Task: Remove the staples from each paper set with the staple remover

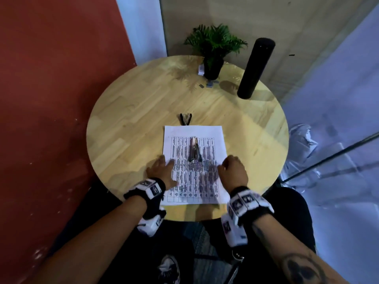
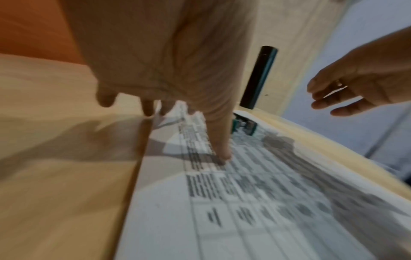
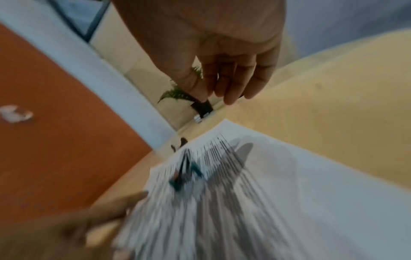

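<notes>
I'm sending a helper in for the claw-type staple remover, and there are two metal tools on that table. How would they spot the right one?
Start at the round wooden table and find the printed paper set near its front edge. Just beyond the paper's far edge, on bare wood, lies the staple remover. It is small, black and V-shaped, unlike the longer silvery stapler lying on the printed sheet itself.

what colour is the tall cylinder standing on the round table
Black: the tall matte cylinder on the round wooden table, clearest in the head view.

Nothing could be read. The paper set [image 1: 194,160] carried a printed table (its print too blurred).
</notes>
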`<state>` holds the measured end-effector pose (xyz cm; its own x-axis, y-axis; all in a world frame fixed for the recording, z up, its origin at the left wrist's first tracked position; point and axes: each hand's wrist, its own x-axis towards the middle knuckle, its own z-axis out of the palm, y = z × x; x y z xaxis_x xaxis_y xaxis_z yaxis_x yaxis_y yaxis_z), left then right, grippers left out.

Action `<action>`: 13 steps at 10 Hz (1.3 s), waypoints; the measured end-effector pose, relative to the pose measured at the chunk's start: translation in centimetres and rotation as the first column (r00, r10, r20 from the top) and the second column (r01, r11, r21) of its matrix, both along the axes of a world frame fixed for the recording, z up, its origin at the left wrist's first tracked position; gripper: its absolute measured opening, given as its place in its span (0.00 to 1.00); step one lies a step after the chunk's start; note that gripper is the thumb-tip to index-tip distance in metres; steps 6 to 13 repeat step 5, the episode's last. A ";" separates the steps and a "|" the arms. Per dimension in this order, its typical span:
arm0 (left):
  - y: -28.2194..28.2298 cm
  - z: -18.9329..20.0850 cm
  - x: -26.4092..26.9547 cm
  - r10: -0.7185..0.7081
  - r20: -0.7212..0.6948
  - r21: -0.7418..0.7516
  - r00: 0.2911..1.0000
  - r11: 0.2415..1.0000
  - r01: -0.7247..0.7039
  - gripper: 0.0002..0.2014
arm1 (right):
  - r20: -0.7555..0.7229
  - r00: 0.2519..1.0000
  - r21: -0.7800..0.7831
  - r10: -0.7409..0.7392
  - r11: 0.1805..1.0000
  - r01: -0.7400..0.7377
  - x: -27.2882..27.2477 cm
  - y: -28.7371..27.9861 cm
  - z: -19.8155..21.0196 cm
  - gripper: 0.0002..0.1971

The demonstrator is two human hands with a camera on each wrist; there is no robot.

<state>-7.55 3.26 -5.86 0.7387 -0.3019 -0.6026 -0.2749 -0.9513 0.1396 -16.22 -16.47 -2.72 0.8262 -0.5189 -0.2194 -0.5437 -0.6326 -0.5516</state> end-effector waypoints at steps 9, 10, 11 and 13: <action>3.3 1.6 -2.1 0.243 0.067 -0.152 0.968 0.961 -0.231 0.23 | -0.375 0.909 -0.124 0.181 0.962 -0.243 -1.6 -0.2 2.4 0.14; 3.3 1.6 -2.1 0.243 0.067 -0.152 0.968 0.961 -0.231 0.23 | -0.375 0.909 -0.124 0.181 0.962 -0.243 -1.6 -0.2 2.4 0.14; 3.3 1.6 -2.1 0.243 0.067 -0.152 0.968 0.961 -0.231 0.23 | -0.375 0.909 -0.124 0.181 0.962 -0.243 -1.6 -0.2 2.4 0.14; 3.3 1.6 -2.1 0.243 0.067 -0.152 0.968 0.961 -0.231 0.23 | -0.375 0.909 -0.124 0.181 0.962 -0.243 -1.6 -0.2 2.4 0.14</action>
